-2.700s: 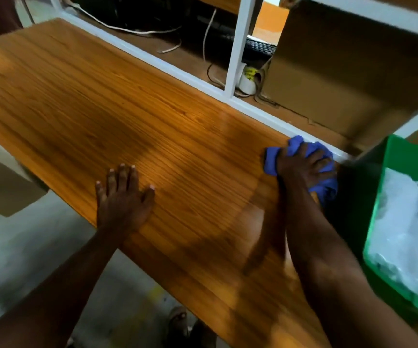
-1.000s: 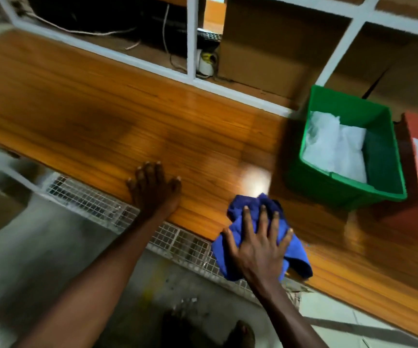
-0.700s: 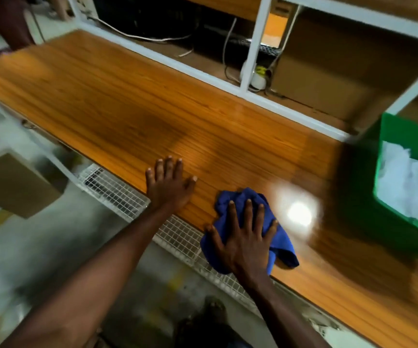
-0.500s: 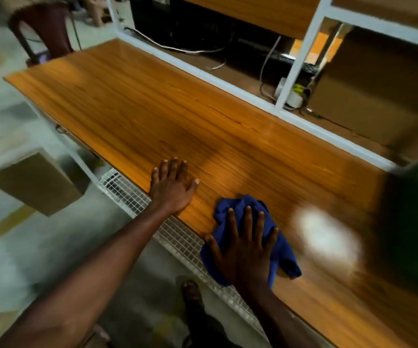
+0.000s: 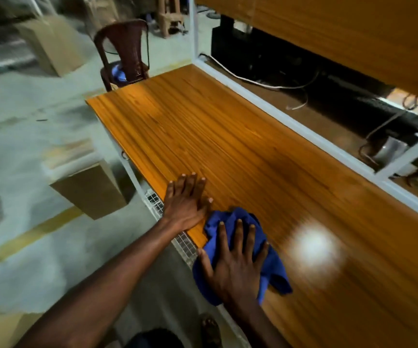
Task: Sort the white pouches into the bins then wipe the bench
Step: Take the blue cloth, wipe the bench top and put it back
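Bench: a long top of orange-brown wood grain, edged at the back by a white metal frame; a bright glare spot sits on its right part.
Blue cloth: crumpled at the near edge of the bench, partly hanging over it.
Right hand: flat on the blue cloth, fingers spread and straight.
Left hand: palm down on the bare wood at the near edge, just beside the cloth, fingers straight and together.
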Demonstrator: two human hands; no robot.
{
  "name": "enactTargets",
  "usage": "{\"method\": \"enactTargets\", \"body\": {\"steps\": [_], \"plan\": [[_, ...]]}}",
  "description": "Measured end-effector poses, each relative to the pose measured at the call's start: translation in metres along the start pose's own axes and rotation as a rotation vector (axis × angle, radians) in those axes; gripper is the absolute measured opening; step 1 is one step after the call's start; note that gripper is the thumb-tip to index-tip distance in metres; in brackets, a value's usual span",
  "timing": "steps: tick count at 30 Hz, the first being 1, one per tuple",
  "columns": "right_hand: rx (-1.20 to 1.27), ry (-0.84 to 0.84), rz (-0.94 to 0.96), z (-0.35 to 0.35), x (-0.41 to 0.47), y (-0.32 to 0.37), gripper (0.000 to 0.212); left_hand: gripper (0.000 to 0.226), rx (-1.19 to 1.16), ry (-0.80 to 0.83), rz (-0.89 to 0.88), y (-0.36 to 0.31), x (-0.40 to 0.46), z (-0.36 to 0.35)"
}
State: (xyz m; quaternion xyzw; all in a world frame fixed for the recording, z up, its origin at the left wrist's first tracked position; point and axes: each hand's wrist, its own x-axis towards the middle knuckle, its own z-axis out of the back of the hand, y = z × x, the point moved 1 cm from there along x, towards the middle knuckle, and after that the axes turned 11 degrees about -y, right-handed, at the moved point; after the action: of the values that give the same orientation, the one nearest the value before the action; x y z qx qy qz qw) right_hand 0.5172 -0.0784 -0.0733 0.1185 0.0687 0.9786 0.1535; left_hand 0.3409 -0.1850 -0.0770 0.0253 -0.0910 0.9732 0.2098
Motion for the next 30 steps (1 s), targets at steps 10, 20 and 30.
{"method": "enactTargets", "body": {"steps": [10,20,30], "plan": [[-0.015,-0.013,0.07,-0.062,0.133,0.141,0.081,0.08,-0.084,-0.014,0.035,0.176,0.11,0.019],[-0.032,0.011,0.047,-0.108,0.257,0.273,0.082,0.078,-0.061,-0.012,-0.004,0.334,0.201,0.031],[0.002,0.027,0.138,-0.151,0.359,0.369,0.078,0.076,-0.091,-0.067,0.099,0.451,0.277,0.037]]}}
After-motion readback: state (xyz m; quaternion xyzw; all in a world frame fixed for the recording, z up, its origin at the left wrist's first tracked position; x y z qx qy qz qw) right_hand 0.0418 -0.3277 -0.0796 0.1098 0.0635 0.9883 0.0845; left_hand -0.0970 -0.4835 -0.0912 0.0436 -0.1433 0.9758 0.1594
